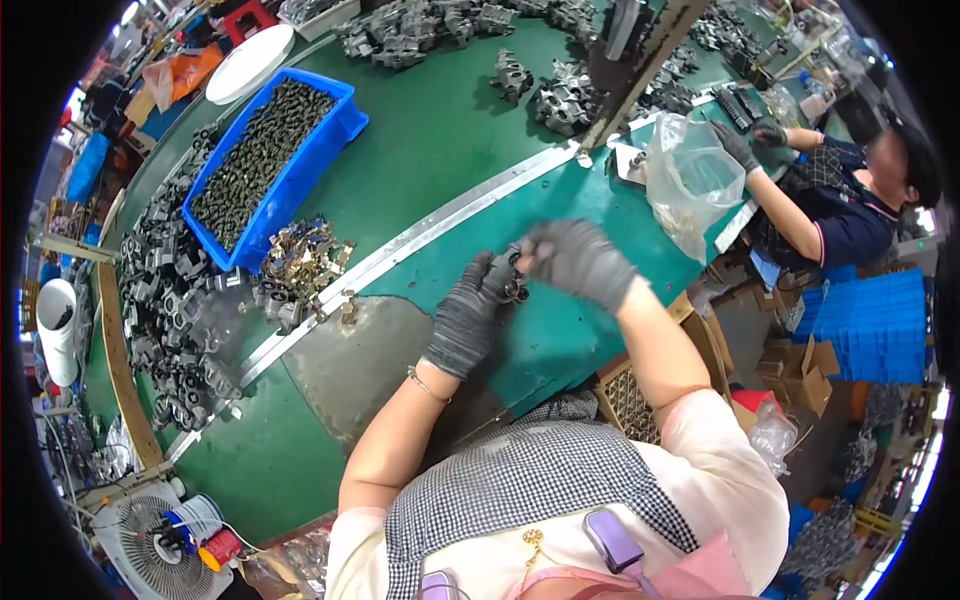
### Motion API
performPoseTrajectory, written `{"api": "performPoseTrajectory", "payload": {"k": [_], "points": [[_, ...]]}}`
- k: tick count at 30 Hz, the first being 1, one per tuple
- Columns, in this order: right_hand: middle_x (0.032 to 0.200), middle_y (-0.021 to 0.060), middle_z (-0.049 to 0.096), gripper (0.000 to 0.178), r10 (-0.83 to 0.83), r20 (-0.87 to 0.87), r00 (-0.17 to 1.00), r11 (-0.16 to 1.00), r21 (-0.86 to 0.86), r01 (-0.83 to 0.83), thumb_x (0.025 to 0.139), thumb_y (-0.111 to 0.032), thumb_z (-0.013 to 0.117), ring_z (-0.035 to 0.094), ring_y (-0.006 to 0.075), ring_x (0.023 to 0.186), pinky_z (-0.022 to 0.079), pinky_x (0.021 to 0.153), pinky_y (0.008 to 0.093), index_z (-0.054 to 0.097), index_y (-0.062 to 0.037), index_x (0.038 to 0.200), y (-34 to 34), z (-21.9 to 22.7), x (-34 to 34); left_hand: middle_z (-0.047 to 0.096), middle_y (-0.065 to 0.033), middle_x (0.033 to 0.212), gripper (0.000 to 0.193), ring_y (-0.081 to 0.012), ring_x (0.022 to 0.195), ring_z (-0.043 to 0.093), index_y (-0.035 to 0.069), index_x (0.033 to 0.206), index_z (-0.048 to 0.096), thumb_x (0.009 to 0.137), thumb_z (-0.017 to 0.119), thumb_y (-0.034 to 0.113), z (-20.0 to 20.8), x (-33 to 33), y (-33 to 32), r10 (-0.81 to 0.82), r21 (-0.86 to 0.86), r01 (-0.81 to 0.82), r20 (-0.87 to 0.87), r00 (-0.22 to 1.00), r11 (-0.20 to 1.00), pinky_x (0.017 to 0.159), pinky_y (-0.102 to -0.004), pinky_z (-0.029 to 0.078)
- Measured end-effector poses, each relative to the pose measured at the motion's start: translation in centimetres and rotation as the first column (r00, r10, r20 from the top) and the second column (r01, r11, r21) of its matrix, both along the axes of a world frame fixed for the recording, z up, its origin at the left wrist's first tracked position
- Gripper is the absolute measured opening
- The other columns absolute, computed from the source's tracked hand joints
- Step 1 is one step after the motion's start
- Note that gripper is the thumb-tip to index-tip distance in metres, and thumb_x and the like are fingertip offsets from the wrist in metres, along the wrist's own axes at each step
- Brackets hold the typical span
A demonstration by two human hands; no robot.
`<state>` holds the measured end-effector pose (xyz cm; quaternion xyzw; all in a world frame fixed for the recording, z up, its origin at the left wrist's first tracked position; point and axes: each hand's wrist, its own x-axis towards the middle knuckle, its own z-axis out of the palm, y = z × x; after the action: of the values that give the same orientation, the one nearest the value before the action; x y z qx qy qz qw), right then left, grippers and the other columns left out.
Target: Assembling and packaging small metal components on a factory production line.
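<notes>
Both my hands wear dark grey gloves and meet above the green tabletop. My left hand is closed around a small dark part, mostly covered by the fingers. Against the upper end of that part, my right hand has its fingers bent together in a pinch. Motion blurs the right hand, and whatever lies between its fingertips is too small to make out. Left of my hands, small brass-coloured metal pieces lie in a loose pile beside a blue bin filled with small dark parts.
Black moulded parts are heaped along the left. Grey metal castings pile up at the back. A metal strip crosses the table. A post stands behind a clear plastic bag. At the right a co-worker works in gloves.
</notes>
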<state>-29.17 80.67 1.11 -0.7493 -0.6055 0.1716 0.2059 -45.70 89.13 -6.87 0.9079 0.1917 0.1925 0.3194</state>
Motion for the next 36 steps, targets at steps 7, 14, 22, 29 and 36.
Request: {"api": "performPoseTrajectory", "payload": {"k": [7,14,22,29,36], "points": [[0.057,0.0071,0.055,0.021,-0.052,-0.845,0.532,0.762,0.311,0.568,0.084,-0.020,0.056,0.053,0.0160,0.050,0.044,0.051,0.0278,0.056,-0.0020,0.074,2.5,2.9,-1.9,0.052,-0.0231,0.118,0.048,-0.0357,0.097,0.058,0.007,0.117,0.052,0.071,0.066,0.009,-0.9,0.5,0.1,-0.131,0.248,0.123,0.016,0.991,0.961,0.081,-0.0365,0.049],[0.055,0.0061,0.054,0.021,0.194,-0.827,0.528,0.669,0.505,0.545,0.084,-0.020,0.057,0.051,0.0140,0.049,0.041,0.048,0.0254,0.056,-0.0028,0.072,2.3,3.3,-2.0,0.053,-0.0215,0.116,0.056,-0.0318,0.093,0.060,0.006,0.123,0.048,0.071,0.067,0.009,-0.2,0.5,-0.1,-0.105,0.270,0.092,0.036,0.994,0.958,0.077,-0.0355,0.051],[0.054,0.0056,0.053,0.025,0.134,-0.840,0.525,0.752,0.431,0.499,0.085,-0.023,0.056,0.051,0.0142,0.049,0.041,0.048,0.0254,0.054,-0.0036,0.070,2.9,1.7,-2.4,0.051,-0.0207,0.119,0.048,-0.0359,0.099,0.055,0.011,0.119,0.052,0.072,0.065,0.013,-0.8,0.2,0.1,-0.018,-0.001,0.019,0.129,0.992,1.000,0.083,-0.0410,0.047],[0.058,0.0057,0.053,0.021,-0.055,-0.858,0.510,0.802,0.266,0.535,0.086,-0.022,0.056,0.053,0.0156,0.051,0.045,0.050,0.0298,0.055,-0.0028,0.076,2.7,-2.0,-3.0,0.052,-0.0177,0.115,0.057,-0.0343,0.102,0.054,0.008,0.122,0.045,0.070,0.068,0.013,0.6,1.4,0.2,-0.051,-0.282,0.068,0.066,0.996,0.957,0.083,-0.0390,0.047],[0.052,-0.0008,0.038,0.022,0.198,-0.848,0.492,0.558,0.510,0.655,0.086,-0.022,0.055,0.038,0.0104,0.044,0.032,0.042,0.0270,0.048,-0.0058,0.073,-4.6,7.2,-0.4,0.047,-0.0177,0.122,0.061,-0.0353,0.106,0.051,0.006,0.119,0.047,0.067,0.071,0.028,1.6,5.6,7.8,0.201,0.078,-0.236,0.314,0.928,0.969,0.088,-0.0418,0.043]]}}
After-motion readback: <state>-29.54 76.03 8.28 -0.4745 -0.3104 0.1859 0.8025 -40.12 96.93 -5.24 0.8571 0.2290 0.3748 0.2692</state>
